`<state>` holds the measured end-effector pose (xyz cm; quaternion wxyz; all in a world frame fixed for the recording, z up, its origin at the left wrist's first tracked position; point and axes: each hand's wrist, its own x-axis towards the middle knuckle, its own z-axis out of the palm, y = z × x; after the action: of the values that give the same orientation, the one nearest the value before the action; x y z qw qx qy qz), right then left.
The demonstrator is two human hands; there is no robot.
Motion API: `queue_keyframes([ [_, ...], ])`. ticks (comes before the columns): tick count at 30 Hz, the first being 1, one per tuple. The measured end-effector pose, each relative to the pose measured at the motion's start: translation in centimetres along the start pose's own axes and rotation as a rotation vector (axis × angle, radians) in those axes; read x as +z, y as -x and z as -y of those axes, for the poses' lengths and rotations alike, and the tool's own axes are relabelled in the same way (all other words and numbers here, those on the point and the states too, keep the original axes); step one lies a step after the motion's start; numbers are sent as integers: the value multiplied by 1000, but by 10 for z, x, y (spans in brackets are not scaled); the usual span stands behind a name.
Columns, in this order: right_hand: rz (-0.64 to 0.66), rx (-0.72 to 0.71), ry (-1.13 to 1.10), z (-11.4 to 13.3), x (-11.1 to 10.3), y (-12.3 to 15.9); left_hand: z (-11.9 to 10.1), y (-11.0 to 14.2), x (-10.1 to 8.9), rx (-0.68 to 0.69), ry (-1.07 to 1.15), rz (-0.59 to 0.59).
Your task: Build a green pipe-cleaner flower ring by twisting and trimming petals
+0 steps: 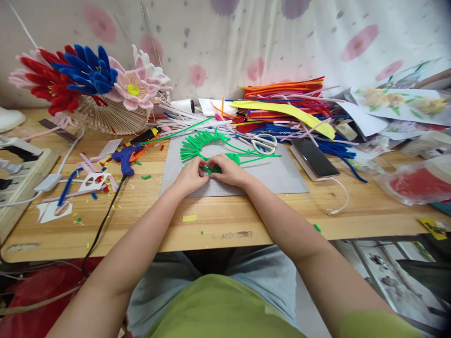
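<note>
Fingers [203,170] of both my hands pinch together on the green pipe-cleaner piece [202,143] at the middle of the frame: my left hand [190,176] and my right hand [229,170] are closed on its lower end, thumbs nearly touching, and they cover the spot where the strands meet, so I cannot make out how it is joined there. Its looped fringe curls up and to the left above my knuckles, with long green stems running off to the right. It lies on a grey mat [278,176] on the wooden desk [218,220].

White-handled scissors [264,143] rest at the mat's upper right, partly over the stems. Just right of the mat a dark phone [314,157] lies on a white block, its cable trailing toward the desk edge. Behind, a heap of coloured pipe cleaners [285,105] buries whatever is under it. Left of the mat sits a blue glue gun [125,157], its black cord running off the desk's near edge. In the upper left of the frame stand the finished flowers [88,77]. At the far right a red thing in a clear bag [416,180] is blurred and cut off
</note>
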<state>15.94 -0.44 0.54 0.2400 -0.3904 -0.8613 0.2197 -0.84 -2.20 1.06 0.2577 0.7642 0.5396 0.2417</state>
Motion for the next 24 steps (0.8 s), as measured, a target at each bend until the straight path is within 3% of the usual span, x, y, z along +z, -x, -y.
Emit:
queue_keyframes([
  [17, -48, 9, -51, 0, 5, 2, 2, -3, -4, -153, 109, 37],
  [24, -61, 46, -54, -1, 5, 1, 3, -4, -2, -134, 95, 27],
])
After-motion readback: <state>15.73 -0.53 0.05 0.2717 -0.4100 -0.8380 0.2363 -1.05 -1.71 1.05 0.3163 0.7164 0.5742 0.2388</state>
